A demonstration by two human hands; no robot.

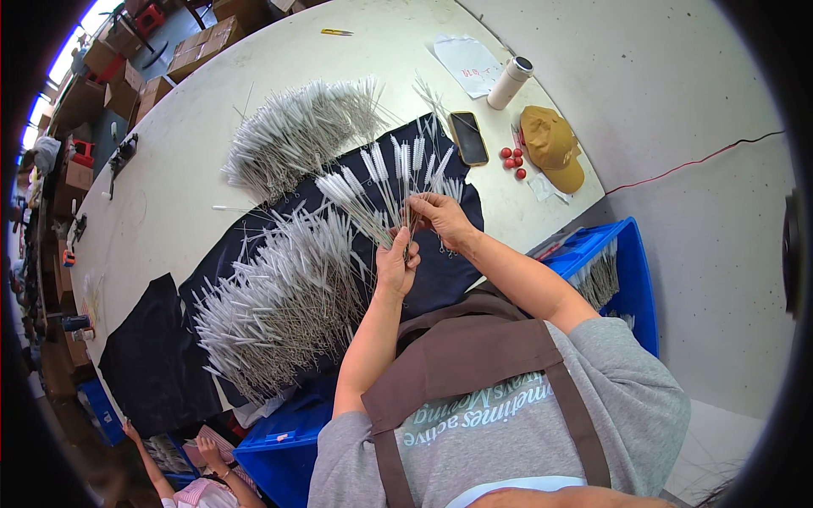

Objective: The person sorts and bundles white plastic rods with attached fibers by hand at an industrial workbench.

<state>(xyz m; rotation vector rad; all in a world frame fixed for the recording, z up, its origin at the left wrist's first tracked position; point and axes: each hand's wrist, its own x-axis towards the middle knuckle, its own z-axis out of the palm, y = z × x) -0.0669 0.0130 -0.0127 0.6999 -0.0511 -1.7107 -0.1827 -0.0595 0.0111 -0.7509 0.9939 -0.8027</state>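
Observation:
My left hand (396,264) is closed round the wire stems of a fanned bunch of white-bristled tube brushes (378,165), with the bristle heads pointing away from me. My right hand (440,218) is just to its right, fingertips pinched on stems in the same bunch; which stems it grips is partly hidden by the fingers. A big heap of similar brushes (279,296) lies left of my hands on a dark cloth (457,271). Beyond it lies a second heap (292,135). A few loose brushes (432,95) lie past the bunch.
At the table's right are a phone (468,138), red round fruits (513,159), a tan cap (550,146), a bottle (511,82) and a paper sheet (467,63). A yellow cutter (337,32) lies far off. Blue bins (641,279) flank me. Another person's hands (209,450) show lower left.

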